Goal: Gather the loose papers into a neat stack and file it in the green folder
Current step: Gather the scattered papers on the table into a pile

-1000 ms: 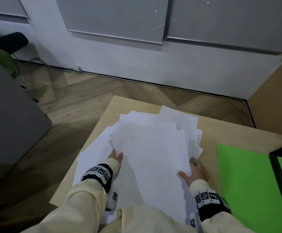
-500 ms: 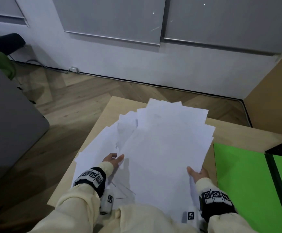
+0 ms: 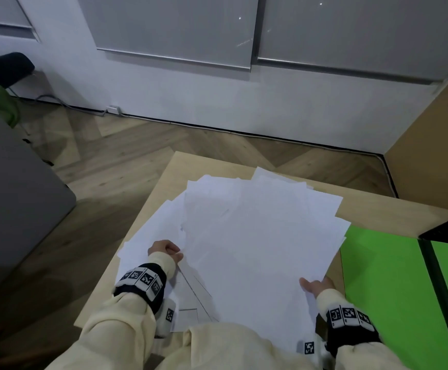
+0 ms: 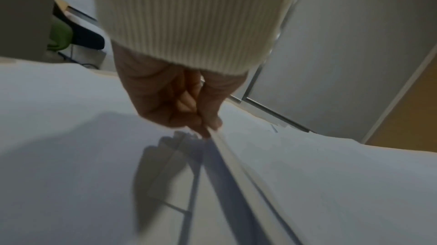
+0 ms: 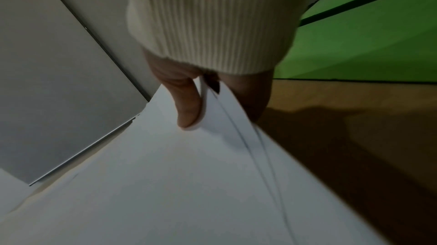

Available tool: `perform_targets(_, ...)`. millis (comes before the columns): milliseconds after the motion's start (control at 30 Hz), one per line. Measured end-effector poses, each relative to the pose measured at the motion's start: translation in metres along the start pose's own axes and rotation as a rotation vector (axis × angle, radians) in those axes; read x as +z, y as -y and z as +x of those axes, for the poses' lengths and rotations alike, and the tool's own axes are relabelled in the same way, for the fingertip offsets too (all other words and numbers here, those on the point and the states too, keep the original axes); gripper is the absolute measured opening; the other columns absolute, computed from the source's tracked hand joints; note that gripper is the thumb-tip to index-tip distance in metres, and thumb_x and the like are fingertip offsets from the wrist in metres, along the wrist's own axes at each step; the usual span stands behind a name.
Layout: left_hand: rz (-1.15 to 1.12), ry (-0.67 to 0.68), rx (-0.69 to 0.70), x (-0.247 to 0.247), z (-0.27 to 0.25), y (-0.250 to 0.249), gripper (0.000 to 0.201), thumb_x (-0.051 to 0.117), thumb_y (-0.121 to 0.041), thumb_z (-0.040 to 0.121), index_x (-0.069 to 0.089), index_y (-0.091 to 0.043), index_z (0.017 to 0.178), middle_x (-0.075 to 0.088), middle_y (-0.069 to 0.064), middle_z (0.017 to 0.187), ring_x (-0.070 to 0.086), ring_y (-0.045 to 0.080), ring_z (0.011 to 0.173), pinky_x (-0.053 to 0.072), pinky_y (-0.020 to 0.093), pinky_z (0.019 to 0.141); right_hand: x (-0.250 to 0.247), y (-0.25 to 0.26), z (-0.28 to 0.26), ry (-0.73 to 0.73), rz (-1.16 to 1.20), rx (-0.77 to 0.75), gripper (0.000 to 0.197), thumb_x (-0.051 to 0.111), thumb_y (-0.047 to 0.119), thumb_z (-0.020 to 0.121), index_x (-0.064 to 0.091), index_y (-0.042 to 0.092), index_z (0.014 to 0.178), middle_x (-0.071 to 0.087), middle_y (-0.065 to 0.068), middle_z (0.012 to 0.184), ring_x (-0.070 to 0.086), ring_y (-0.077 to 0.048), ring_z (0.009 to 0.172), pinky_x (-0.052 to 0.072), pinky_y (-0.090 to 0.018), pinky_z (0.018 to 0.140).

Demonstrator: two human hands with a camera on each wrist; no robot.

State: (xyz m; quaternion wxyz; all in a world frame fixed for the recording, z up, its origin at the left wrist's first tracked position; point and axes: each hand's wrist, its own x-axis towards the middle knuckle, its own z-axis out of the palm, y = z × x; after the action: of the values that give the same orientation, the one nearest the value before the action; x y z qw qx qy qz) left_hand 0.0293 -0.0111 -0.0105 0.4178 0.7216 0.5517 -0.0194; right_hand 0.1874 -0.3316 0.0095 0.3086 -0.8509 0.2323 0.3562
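While the left hand (image 4: 179, 99) pinches the left edge of the fanned white papers (image 3: 257, 244) between thumb and curled fingers, the right hand (image 5: 189, 103) clamps the right edge, thumb on top, likely so both sides can be squared. Only the wrist views show these grips. Only the head view shows the green folder (image 3: 383, 276) open just beside them on the table (image 3: 199, 166).
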Motion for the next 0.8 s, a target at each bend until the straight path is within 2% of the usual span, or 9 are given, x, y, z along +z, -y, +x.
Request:
perform_targets(133, -0.126, -0.101, -0.001, -0.003, 0.004, -0.001, 0.019, 0.075, -0.008, 0.071, 0.062, -0.018, 0.061, 0.056, -0.003, 0.056, 0.057, 0.022, 0.068, 0.049, 0.026, 0.075, -0.008, 0.002, -0.010, -0.091, -0.015, -0.015, 0.062, 0.029, 0.039, 0.098, 0.022, -0.003, 0.144, 0.019, -0.016, 0.155, 0.022, -0.024, 0.144, 0.028, -0.024, 0.109)
perform_targets(267, -0.188, -0.133, -0.003, -0.004, 0.005, -0.003, 0.007, 0.073, -0.005, 0.073, 0.067, -0.009, 0.076, 0.058, 0.002, 0.061, 0.055, 0.021, 0.060, 0.047, 0.026, 0.072, -0.009, 0.010, -0.011, -0.033, -0.156, -0.032, 0.053, 0.038, 0.021, 0.098, 0.027, -0.008, 0.141, 0.031, -0.026, 0.148, 0.034, -0.032, 0.137, 0.034, -0.028, 0.101)
perform_targets(333, -0.192, -0.139, 0.003, -0.005, 0.006, -0.004, 0.008, 0.072, -0.004, 0.073, 0.069, -0.006, 0.080, 0.061, 0.005, 0.067, 0.056, 0.023, 0.062, 0.046, 0.025, 0.072, -0.016, 0.010, -0.010, -0.045, -0.306, -0.136, 0.048, 0.019, 0.023, 0.102, 0.019, 0.002, 0.145, 0.022, -0.020, 0.154, 0.025, -0.028, 0.142, 0.027, -0.024, 0.108)
perform_targets(400, -0.197, -0.145, 0.042, -0.009, 0.009, -0.007, 0.008, 0.071, -0.004, 0.074, 0.070, -0.005, 0.081, 0.064, 0.008, 0.072, 0.058, 0.024, 0.070, 0.049, 0.027, 0.078, -0.022, 0.011, -0.008, -0.048, -0.387, -0.189, 0.049, 0.014, 0.027, 0.102, 0.021, 0.005, 0.145, 0.023, -0.017, 0.154, 0.023, -0.025, 0.143, 0.026, -0.021, 0.108)
perform_targets(533, -0.315, -0.272, 0.049, -0.017, 0.018, -0.016, 0.007, 0.066, -0.004, 0.076, 0.071, -0.006, 0.080, 0.063, 0.008, 0.074, 0.056, 0.024, 0.073, 0.053, 0.035, 0.090, -0.018, 0.003, -0.004, -0.009, -0.326, -0.095, 0.051, 0.049, 0.019, 0.094, 0.037, -0.009, 0.135, 0.043, -0.026, 0.140, 0.042, -0.035, 0.130, 0.038, -0.026, 0.091)
perform_targets(600, -0.373, -0.275, 0.013, -0.013, 0.021, -0.017, 0.008, 0.067, -0.007, 0.076, 0.071, -0.007, 0.084, 0.065, 0.009, 0.077, 0.061, 0.026, 0.077, 0.052, 0.037, 0.093, -0.017, 0.001, -0.003, -0.038, -0.320, -0.143, 0.049, 0.041, 0.019, 0.097, 0.034, -0.008, 0.137, 0.038, -0.025, 0.144, 0.038, -0.034, 0.133, 0.036, -0.028, 0.101)
perform_targets(667, -0.302, -0.175, -0.065, -0.005, 0.019, -0.018, 0.025, 0.070, -0.016, 0.076, 0.069, -0.007, 0.100, 0.068, 0.015, 0.093, 0.065, 0.032, 0.096, 0.050, 0.037, 0.098, -0.019, 0.004, -0.009, -0.062, -0.325, -0.164, 0.051, 0.025, 0.025, 0.100, 0.025, -0.004, 0.142, 0.027, -0.020, 0.151, 0.027, -0.028, 0.141, 0.027, -0.025, 0.110)
perform_targets(733, -0.153, -0.041, -0.136, 0.008, 0.012, -0.016, 0.048, 0.071, -0.022, 0.078, 0.058, -0.004, 0.120, 0.063, 0.020, 0.120, 0.058, 0.037, 0.115, 0.046, 0.040, 0.102, -0.012, 0.002, -0.010, -0.035, -0.210, -0.178, 0.063, 0.041, 0.029, 0.096, 0.018, -0.006, 0.143, 0.024, -0.018, 0.153, 0.027, -0.026, 0.142, 0.026, -0.026, 0.111)
perform_targets(800, -0.039, 0.028, -0.107, 0.020, 0.003, -0.020, 0.047, 0.065, -0.020, 0.082, 0.054, 0.000, 0.123, 0.059, 0.021, 0.127, 0.056, 0.038, 0.118, 0.045, 0.042, 0.102, -0.004, -0.002, -0.009, -0.005, -0.209, -0.198, 0.079, 0.061, 0.030, 0.086, 0.021, -0.008, 0.142, 0.029, -0.018, 0.151, 0.032, -0.028, 0.139, 0.029, -0.031, 0.111)
